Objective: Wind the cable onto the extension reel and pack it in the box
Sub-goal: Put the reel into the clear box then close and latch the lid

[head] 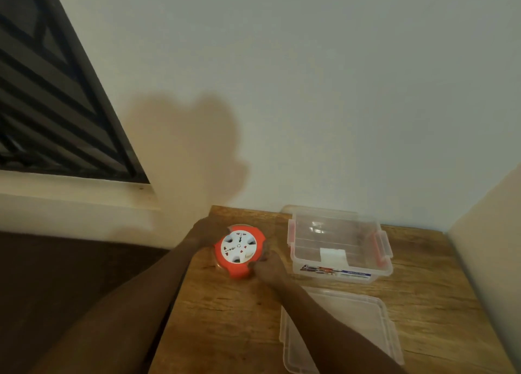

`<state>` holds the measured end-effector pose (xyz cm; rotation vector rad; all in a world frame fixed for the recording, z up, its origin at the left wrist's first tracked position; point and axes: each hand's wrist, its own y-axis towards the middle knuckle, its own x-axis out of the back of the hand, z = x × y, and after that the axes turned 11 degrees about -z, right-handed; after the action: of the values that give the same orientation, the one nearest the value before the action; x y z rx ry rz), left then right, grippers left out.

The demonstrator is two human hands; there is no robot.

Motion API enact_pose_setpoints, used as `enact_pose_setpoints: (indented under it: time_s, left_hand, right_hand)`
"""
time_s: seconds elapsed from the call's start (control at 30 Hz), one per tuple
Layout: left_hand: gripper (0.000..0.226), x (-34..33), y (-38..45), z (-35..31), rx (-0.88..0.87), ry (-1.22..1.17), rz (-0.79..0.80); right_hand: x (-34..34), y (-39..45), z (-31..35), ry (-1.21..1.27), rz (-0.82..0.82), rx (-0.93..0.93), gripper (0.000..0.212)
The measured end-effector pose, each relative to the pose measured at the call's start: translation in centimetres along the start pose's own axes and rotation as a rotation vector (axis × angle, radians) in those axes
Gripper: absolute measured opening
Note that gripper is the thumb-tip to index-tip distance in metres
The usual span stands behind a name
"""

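Note:
An orange extension reel with a white socket face lies flat on the wooden table. My left hand grips the reel's far left rim. My right hand holds its near right edge. No loose cable shows. A clear plastic box with orange latches stands open to the right of the reel, a white piece inside it. Its clear lid lies flat in front of the box, partly under my right forearm.
The table sits in a corner, with a white wall behind and another wall on the right. A dark barred window and its pale sill are to the left. The table's left edge drops to a dark floor.

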<state>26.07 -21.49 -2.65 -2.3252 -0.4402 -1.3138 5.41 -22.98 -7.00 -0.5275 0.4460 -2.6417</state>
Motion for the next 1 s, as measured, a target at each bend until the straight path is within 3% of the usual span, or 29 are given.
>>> enact_pose_setpoints:
  time_s: [0.07, 0.13, 0.27, 0.4, 0.57, 0.8, 1.0]
  left_hand:
    - [0.063, -0.7, 0.5, 0.4, 0.065, 0.067, 0.084]
    - [0.073, -1.6, 0.5, 1.1, 0.091, 0.153, 0.077]
    - [0.062, -3.0, 0.3, 1.8, 0.094, 0.145, 0.038]
    - [0.042, -3.1, 0.6, 2.4, 0.239, -0.175, 0.045]
    - [0.032, -2.3, 0.4, 3.3, 0.355, -0.514, -0.041]
    - [0.014, 1.1, 0.0, -1.1, 0.25, -0.774, -0.285]
    - [0.024, 3.9, -0.4, -7.3, 0.052, -0.734, -0.291]
  right_hand:
    - [-0.2, 0.6, 0.1, -0.023, -0.035, -0.033, 0.058]
    - [-0.2, 1.2, 0.0, -0.059, -0.061, -0.059, 0.054]
    - [-0.1, 1.8, -0.3, -0.002, -0.093, -0.159, 0.038]
    - [-0.5, 2.1, -0.5, -0.004, -0.142, -0.185, 0.016]
    - [-0.4, 1.9, 0.5, 0.015, -0.144, -0.145, 0.053]
    - [1.4, 0.9, 3.6, 0.18, -0.122, -0.107, 0.053]
    - [6.1, -0.9, 6.5, 0.351, -0.116, -0.081, 0.04]
